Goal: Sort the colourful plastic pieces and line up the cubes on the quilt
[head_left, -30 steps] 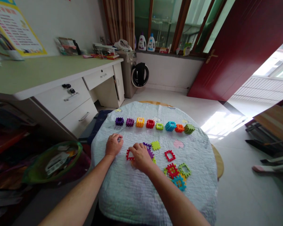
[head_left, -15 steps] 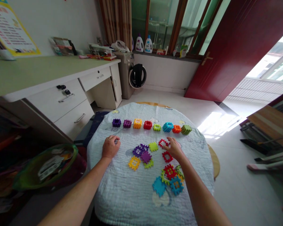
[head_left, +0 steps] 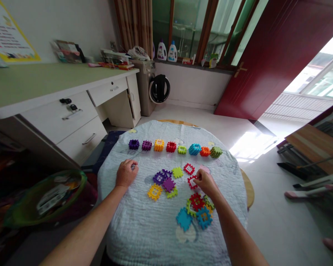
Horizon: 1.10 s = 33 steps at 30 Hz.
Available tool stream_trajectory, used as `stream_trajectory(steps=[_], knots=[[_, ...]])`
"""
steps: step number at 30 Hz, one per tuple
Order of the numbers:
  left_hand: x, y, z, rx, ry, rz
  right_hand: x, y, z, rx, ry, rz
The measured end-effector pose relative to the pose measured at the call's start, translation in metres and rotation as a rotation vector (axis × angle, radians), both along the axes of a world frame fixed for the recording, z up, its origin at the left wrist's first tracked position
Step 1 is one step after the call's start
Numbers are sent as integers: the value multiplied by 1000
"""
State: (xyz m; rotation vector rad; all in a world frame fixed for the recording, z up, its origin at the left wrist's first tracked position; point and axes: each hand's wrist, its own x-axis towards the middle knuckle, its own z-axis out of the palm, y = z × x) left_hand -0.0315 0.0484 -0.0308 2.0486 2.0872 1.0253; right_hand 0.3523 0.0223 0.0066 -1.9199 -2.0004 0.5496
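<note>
Stretching along the left wall I see a long white desk with a green top (head_left: 44, 79), larger than the round table under a pale blue cloth (head_left: 144, 225). A grey front-loading washing machine (head_left: 147, 88) stands beyond. The yellow-bordered wall poster (head_left: 9, 33) carries lines of writing too small to read, and so do the labels on two white detergent bottles, one purple-capped (head_left: 161, 51), one blue-capped (head_left: 172, 52).

The person's left hand (head_left: 127, 173) rests loosely curled on the cloth; I cannot tell whether it holds anything. The right hand (head_left: 207, 181) is narrow, fingers drawn together at the right side of a notched red plastic square frame (head_left: 189, 182) lying on the cloth. A red square with a white grid (head_left: 189, 169) lies just beyond it.

Farther off, eight notched plastic blocks line up, dark purple (head_left: 134, 144) at the left end, olive green (head_left: 216, 152) at the right. Nearer me are a solid blue square (head_left: 184, 219), a yellow frame (head_left: 154, 192) and a solid lime square (head_left: 178, 172).
</note>
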Motion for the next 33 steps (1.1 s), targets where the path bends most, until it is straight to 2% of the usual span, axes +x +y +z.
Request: stream_trajectory(steps=[4,7,10,13,18,20,23,25,28,33], knots=[[-1,0,0,1,5,-6,0,-5,3,130,-11,-8],[-1,0,0,-4,4,-2,-3,-10,2,71,-105,-82],[0,0,1,-6,3,5,-6,-13,0,-62,-212,-145],[1,-1,2,-6,2,8,-8,-10,-1,-113,-215,-109],[0,-1,3,-9,7,0,-10,-13,-2,46,-151,-71],[0,-1,2,-2,8,-5,-10,-17,-1,65,-114,5],[0,0,1,11,6,-6,-9,-22,3,-5,-18,117],[-1,0,0,16,5,-10,-9,-22,7,-34,-12,92],[-1,0,-1,16,6,-13,-13,-22,11,-72,-128,13],[-1,0,-2,13,6,-11,-25,-22,11,-144,-287,-8]])
